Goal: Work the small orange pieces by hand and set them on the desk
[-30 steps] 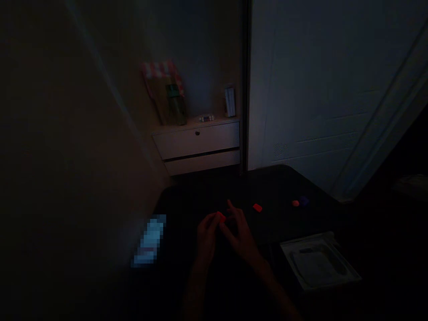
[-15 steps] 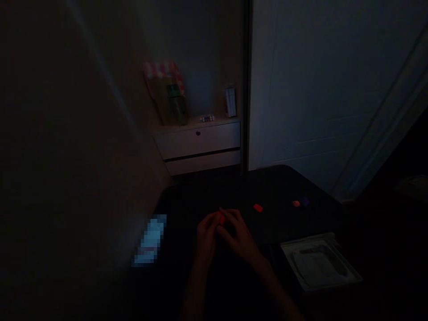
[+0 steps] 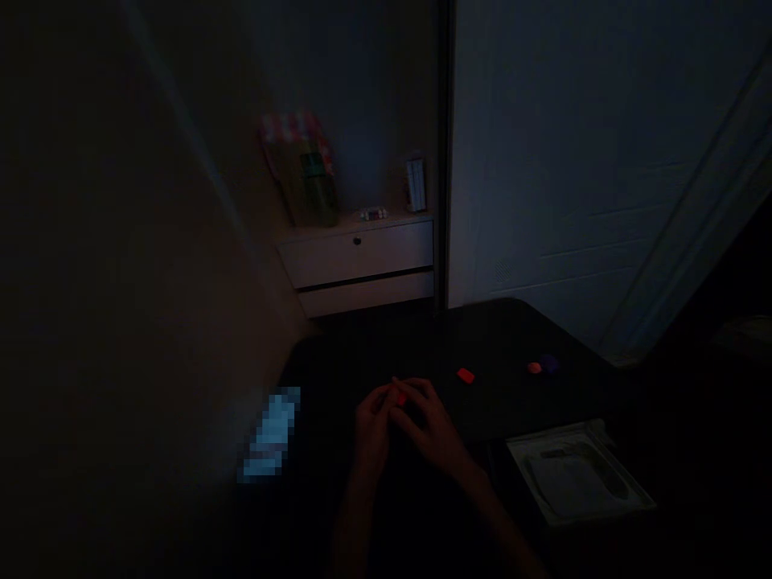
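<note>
Piece, small, bright red, partly hidden, gripped between left hand and right hand, outline unclear.

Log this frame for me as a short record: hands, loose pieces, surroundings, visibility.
left hand: fingers on small red piece
right hand: fingers at the same piece, exact grip unclear
second red piece: on dark table, right of hands
pink piece: farther right, beside purple piece
background: white drawers
visibility: very dim
</note>
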The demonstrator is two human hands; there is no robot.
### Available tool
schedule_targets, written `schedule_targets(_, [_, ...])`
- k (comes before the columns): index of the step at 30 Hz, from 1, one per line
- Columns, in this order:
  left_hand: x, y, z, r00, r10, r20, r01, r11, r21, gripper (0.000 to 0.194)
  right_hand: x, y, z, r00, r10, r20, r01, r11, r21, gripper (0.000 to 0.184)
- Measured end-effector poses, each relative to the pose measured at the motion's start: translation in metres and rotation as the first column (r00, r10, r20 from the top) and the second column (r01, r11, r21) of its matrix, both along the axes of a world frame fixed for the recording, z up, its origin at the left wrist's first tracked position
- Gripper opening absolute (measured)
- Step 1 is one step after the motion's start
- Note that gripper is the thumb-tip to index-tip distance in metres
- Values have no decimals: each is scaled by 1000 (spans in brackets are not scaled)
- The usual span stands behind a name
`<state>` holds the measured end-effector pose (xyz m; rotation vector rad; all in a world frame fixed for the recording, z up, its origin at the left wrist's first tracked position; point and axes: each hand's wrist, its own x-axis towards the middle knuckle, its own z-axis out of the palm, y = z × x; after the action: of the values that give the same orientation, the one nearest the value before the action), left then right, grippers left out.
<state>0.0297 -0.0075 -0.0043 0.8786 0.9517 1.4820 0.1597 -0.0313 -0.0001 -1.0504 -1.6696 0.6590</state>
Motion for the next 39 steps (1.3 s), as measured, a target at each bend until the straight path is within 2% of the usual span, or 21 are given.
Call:
schedule_targets(4, [1, -1, 2, 1000, 2, -16, -2, 1000, -6, 37, 0, 0, -1, 999, -34, -32, 34, 999, 5, 62])
schedule_targets(8, [1, -1, 3, 1000, 13, -6, -13, 1000, -9, 38, 0, 1, -2, 1000, -12, 2, 12, 1000, 15, 53])
schedule_targets(26, [-1, 0, -2, 1000, 7, -6, -6, 1000, 26, 36, 0, 1, 1, 998, -27, 48, 26, 999, 25, 43])
schedule_targets(32, [1, -1, 3, 1000, 13, 12, -13, 1000, 15, 35, -1, 3, -6, 999, -31, -13, 31, 999, 8, 50])
schedule_targets(39, [3, -2, 5, 998, 0, 68, 0, 1000, 3, 33, 0, 5, -8, 998, -34, -55, 35, 999, 20, 44])
